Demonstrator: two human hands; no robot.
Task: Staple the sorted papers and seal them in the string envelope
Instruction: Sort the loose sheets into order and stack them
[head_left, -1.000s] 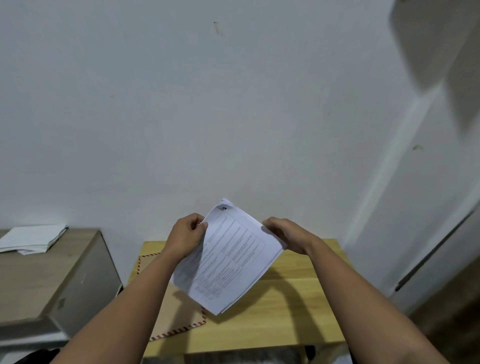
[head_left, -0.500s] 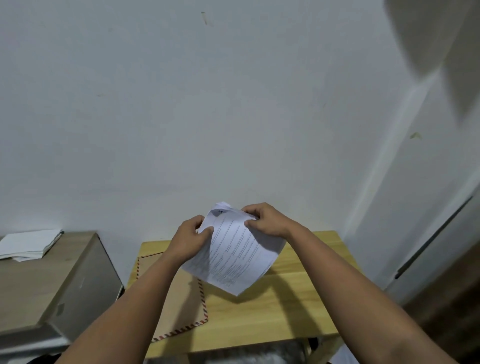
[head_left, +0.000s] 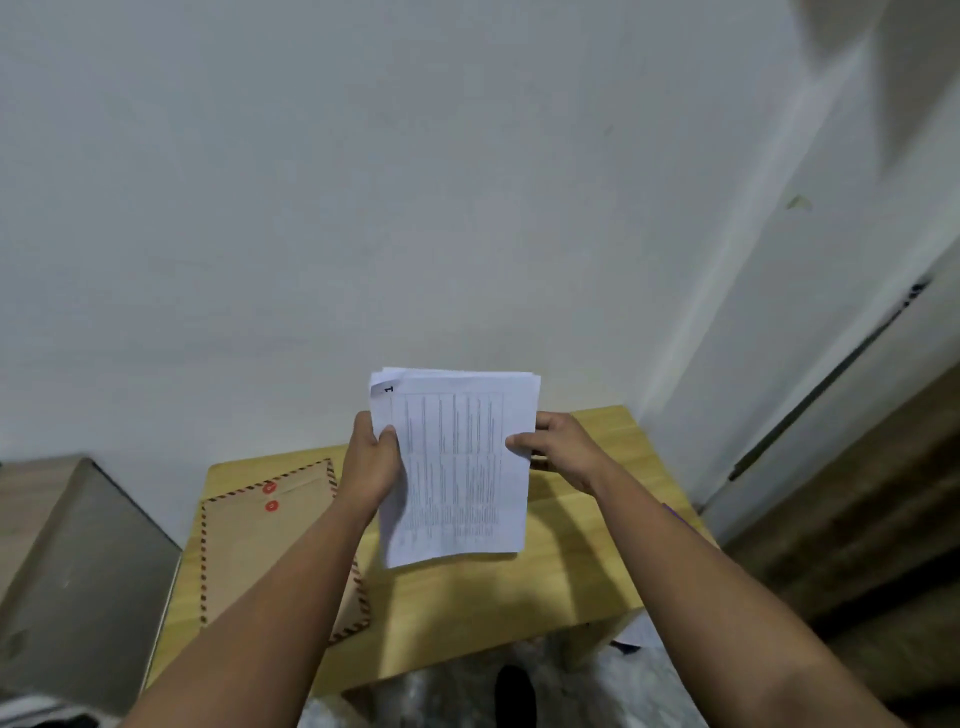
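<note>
A stack of printed white papers (head_left: 457, 467) is held upright above the small wooden table (head_left: 582, 561). My left hand (head_left: 371, 462) grips its left edge, thumb on the front sheet. My right hand (head_left: 558, 449) grips the right edge, fingers curled round it. A brown string envelope (head_left: 260, 551) with a red-striped border and two red button discs lies flat on the table's left part, partly hidden under my left forearm. No stapler is in view.
A grey cabinet (head_left: 78, 551) stands left of the table. A white wall fills the background, and a door frame (head_left: 779, 364) runs down the right. A dark shoe (head_left: 514, 691) and patterned floor show below the table's front edge.
The paper stack has turned from a slanted, bent hold to upright and squared. My right hand slid from the top edge to the right edge. The view tilted down, showing more of the envelope.
</note>
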